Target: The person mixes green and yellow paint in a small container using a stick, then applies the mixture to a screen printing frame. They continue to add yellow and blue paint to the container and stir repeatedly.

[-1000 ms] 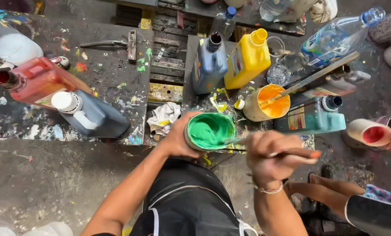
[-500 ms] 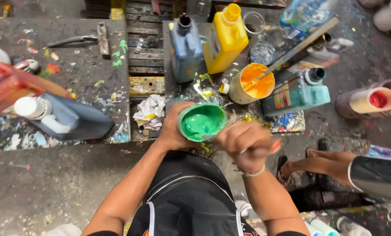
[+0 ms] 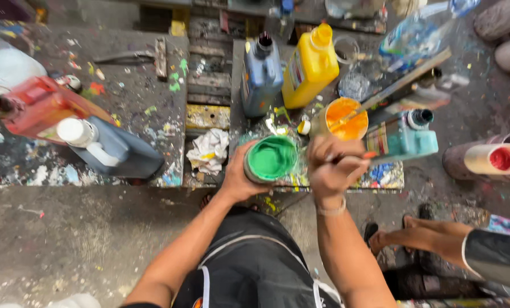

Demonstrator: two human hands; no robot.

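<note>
My left hand [image 3: 238, 174] grips the side of a small can of green paint [image 3: 271, 158], held over a paint-spattered work surface [image 3: 152, 108]. My right hand [image 3: 330, 164] is closed around a thin stick or brush handle [image 3: 371, 154] just right of the can; its tip is hidden by my fingers. A can of orange paint [image 3: 344, 118] with a long flat stirring stick [image 3: 406, 80] stands right behind my right hand.
A blue jug [image 3: 261, 74], yellow jug [image 3: 310, 65] and teal jug [image 3: 406, 136] stand nearby. A red jug [image 3: 35, 105] and a dark jug [image 3: 115, 149] lie left. A crumpled rag [image 3: 209, 151] sits by the can. Another person's feet [image 3: 403, 236] and a red-filled cup [image 3: 492, 158] are at right.
My right hand has moved up from below the green can to its right side, beside the orange can. The view shifted slightly; the green can stays in my left hand.
</note>
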